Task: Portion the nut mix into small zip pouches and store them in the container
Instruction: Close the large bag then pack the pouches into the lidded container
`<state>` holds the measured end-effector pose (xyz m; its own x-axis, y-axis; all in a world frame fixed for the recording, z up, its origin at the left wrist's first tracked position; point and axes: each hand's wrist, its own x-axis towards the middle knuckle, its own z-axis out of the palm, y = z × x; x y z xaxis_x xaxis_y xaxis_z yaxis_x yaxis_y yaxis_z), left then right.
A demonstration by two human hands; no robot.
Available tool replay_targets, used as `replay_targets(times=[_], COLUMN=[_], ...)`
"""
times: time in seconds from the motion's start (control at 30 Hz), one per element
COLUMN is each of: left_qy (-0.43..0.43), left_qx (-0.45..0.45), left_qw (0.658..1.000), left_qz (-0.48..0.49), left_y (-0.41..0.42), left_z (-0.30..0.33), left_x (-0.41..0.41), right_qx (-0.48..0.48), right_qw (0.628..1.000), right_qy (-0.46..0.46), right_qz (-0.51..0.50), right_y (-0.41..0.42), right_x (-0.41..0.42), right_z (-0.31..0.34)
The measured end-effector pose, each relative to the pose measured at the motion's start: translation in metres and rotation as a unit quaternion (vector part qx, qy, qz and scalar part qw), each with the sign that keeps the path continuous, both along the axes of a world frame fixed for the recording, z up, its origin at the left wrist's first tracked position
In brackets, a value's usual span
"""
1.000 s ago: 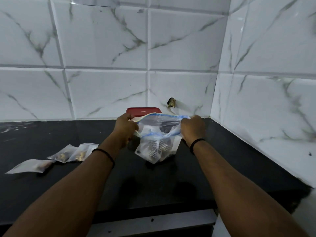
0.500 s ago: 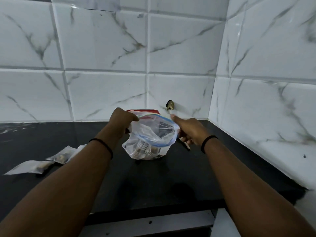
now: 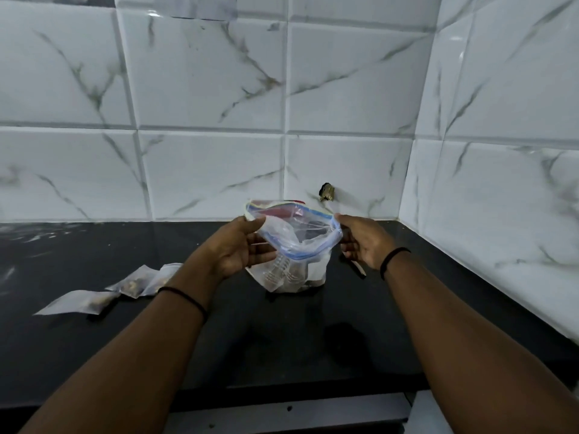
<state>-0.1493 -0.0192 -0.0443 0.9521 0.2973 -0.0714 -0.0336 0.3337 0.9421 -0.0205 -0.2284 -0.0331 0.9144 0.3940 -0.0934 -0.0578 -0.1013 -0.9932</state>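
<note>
Zip bag [image 3: 294, 245] stands upright, mouth up, between both hands.

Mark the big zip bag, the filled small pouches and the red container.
big zip bag [image 3: 294, 242], head view, near side of its open mouth
filled small pouches [image 3: 133, 281], head view, middle pouch's nut-filled part
red container [image 3: 275, 211], head view, red seen through the bag

You hold a big bag [image 3: 294, 245] of thin, see-through plastic, crinkly and a bit shiny, with a blue strip along its mouth. To the left of the bag lie small pouches [image 3: 131, 281] of cloudy plastic. The bag stands on a black counter [image 3: 282, 339], smooth and dull. Behind the bag, the wall tiles [image 3: 203, 89] are white, glossy and marble-looking.
</note>
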Motion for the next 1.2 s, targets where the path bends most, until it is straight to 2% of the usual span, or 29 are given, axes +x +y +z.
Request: replay_targets(times=[0.13,0.33,0.5,0.7,0.83,1.0,1.2], left_qy=[-0.091,-0.063,-0.057,-0.051,-0.043,-0.031,-0.017], left_qx=[-0.054,-0.047,-0.035,-0.090,-0.047,-0.029,-0.038], left_qw=[0.994,0.997,0.998,0.994,0.998,0.997,0.998], left_qz=[-0.030,0.004,-0.007,-0.039,0.018,0.060,0.046], left_y=[0.007,0.009,0.012,0.012,0.008,0.010,0.009], left_z=[-0.009,-0.016,-0.016,-0.009,-0.002,-0.003,-0.008], left_x=[0.003,0.011,0.012,0.010,0.016,0.020,0.013], right_qx=[0.014,0.002,-0.026,0.042,0.095,0.217,0.204], right_qw=[0.994,0.981,0.969,0.971,0.976,0.957,0.963], right_qy=[0.055,0.109,0.123,0.150,0.141,0.154,0.146], right_qz=[0.090,0.159,0.213,0.180,0.136,0.119,0.096], right_y=[-0.009,-0.015,-0.016,-0.013,-0.008,-0.008,-0.009], right_x=[0.003,0.006,0.004,0.004,-0.001,-0.004,-0.009], right_z=[0.004,0.011,0.015,0.008,0.003,0.004,-0.004])
